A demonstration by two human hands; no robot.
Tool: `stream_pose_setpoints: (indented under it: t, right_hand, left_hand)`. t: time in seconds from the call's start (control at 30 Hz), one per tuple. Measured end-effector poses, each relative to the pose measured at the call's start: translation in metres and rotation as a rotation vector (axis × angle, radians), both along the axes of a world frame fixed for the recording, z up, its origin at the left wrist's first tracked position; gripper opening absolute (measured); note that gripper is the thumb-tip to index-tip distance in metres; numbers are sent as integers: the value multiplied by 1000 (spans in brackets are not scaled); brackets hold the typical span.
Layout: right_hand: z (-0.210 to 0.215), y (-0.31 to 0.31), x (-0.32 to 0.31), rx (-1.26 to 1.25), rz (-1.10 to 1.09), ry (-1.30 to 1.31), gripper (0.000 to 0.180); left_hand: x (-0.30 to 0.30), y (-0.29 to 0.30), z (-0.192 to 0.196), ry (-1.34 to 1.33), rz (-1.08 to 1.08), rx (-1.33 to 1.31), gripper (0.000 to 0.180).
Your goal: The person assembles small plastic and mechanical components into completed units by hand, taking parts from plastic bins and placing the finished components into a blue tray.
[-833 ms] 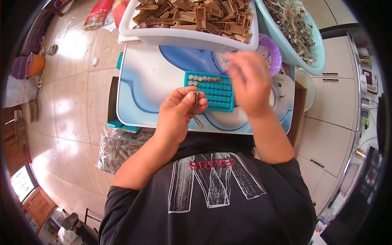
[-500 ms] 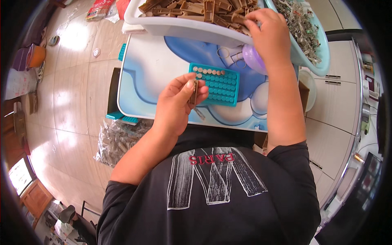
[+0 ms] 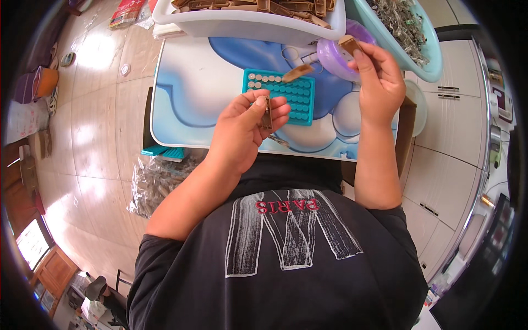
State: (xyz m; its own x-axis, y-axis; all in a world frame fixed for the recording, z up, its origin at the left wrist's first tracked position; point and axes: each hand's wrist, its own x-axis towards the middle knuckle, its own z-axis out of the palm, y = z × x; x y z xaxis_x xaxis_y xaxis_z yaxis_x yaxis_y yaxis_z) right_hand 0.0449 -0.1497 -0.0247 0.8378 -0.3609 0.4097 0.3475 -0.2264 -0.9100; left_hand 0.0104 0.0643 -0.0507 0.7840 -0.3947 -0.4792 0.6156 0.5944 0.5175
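My left hand (image 3: 237, 122) is closed in a pinch on a narrow brown plastic casing (image 3: 267, 113), held upright near the front of the table; some metallic detail shows in it. Farther right, my right hand (image 3: 381, 82) grips a second brown plastic piece (image 3: 347, 44) between thumb and fingers, beside a purple round container (image 3: 332, 59). Another brown piece (image 3: 297, 72), slightly blurred, shows over the back edge of a teal tray (image 3: 308, 114); whether it rests there or is falling I cannot tell. Silver coin-shaped discs (image 3: 265, 78) sit in the tray's back rows.
At the back, a white bin (image 3: 247, 25) holds many brown plastic pieces. A pale green basin (image 3: 433, 61) of small tangled parts stands back right. Scissors (image 3: 290, 53) lie behind the tray. A clear plastic bag (image 3: 157, 187) is left of the table (image 3: 184, 132).
My right hand has come out of the white bin toward me with a brown piece. Another brown piece now appears above the tray. My left hand keeps its casing, turned slightly.
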Motion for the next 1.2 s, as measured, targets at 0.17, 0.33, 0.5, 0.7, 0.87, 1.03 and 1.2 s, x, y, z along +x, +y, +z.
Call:
stream_pose_setpoints:
  t: [0.17,0.33,0.5,0.7,0.87,1.03,1.2]
  right_hand:
    - [-14,-14,-50,-304,-51,117,12]
    - [-45,-14,-87,-920,-101,215,33]
    - [-52,-17,-105,-960,60,279,47]
    - [-45,-28,-85,-750,-1,359,64]
    - [-50,-20,-79,-858,25,306,66]
    - [-8,20,-76,-691,199,219,67]
    - [-7,40,-72,-739,379,152,68]
  left_hand:
    - [-1,2,-3,11,-7,40,23]
    - [0,3,-8,5,-33,51,23]
    - [2,-2,-6,10,-67,58,23]
    - [-1,-6,-1,16,-117,76,27]
    - [-4,-7,0,2,-157,45,35]
    - [-5,-6,-5,28,-187,-19,49]
    - [-6,-6,-4,40,-192,-54,50]
